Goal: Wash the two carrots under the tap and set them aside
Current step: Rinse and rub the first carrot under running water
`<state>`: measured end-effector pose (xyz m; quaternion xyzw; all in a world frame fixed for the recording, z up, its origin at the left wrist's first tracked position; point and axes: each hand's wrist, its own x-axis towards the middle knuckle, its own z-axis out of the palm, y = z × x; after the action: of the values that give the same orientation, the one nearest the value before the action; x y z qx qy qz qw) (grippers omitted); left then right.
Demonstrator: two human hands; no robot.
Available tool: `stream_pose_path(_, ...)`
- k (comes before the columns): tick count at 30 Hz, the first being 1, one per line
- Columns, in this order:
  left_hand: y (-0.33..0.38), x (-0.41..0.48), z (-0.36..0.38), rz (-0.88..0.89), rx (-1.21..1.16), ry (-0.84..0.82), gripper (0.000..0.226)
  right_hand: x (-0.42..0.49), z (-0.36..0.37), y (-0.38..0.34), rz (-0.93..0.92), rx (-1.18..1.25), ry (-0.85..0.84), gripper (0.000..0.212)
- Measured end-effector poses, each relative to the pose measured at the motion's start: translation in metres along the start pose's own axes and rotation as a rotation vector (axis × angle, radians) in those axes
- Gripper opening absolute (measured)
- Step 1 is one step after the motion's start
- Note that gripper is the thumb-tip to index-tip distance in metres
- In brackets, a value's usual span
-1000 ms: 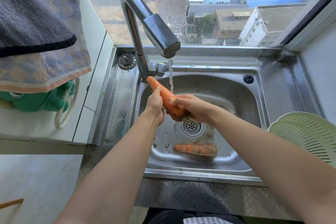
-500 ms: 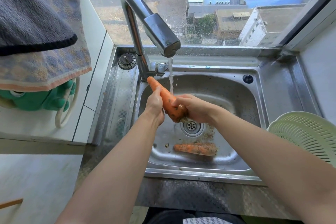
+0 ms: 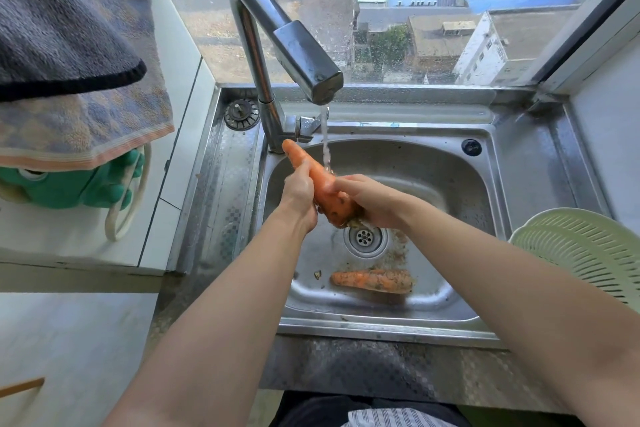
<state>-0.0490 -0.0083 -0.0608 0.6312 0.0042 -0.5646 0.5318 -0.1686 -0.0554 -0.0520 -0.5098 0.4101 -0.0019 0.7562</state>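
At frame centre the left hand [image 3: 300, 192] grips the middle, and the right hand [image 3: 373, 200] the blunt end, of a tapered, dirt-flecked carrot [image 3: 320, 179] slanted under the thin stream [image 3: 325, 142] from the chrome tap [image 3: 294, 42]. A second soiled carrot [image 3: 372, 281] lies flat in the steel sink [image 3: 433, 177], lower centre.

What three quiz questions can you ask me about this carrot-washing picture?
1. True or false: water from the tap is falling on the carrot gripped by the left hand and right hand.
2. Where does the other carrot lie? A on the windowsill; B on the sink floor; C in a pot.
3. Fill in: the green colander sits on the sink's ___ side.
Key: 1 true; 2 B; 3 right.
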Motion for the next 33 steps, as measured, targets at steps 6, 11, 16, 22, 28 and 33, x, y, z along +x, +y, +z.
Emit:
stream_pose_path(6,0.0,-0.007,0.003,0.01,0.015,-0.012,0.055,0.002,0.005,-0.001,-0.025,-0.04,0.103,0.049)
stream_pose_path(11,0.002,-0.002,-0.001,0.005,-0.073,-0.041,0.047,-0.002,-0.006,0.003,-0.032,0.029,-0.148,0.038)
stream_pose_path(16,-0.002,-0.007,0.004,0.013,-0.018,-0.074,0.047,0.002,0.002,0.003,-0.011,0.062,0.055,0.048)
stream_pose_path(22,-0.001,-0.004,0.002,0.002,-0.052,-0.016,0.047,-0.001,0.003,0.003,-0.052,0.032,-0.079,0.041)
stream_pose_path(28,-0.003,0.002,-0.003,0.026,-0.06,0.011,0.05,-0.007,-0.006,0.005,-0.004,0.133,-0.217,0.042)
stream_pose_path(33,-0.007,0.0,-0.002,0.004,0.002,0.009,0.055,0.001,0.007,-0.002,0.022,0.002,0.042,0.052)
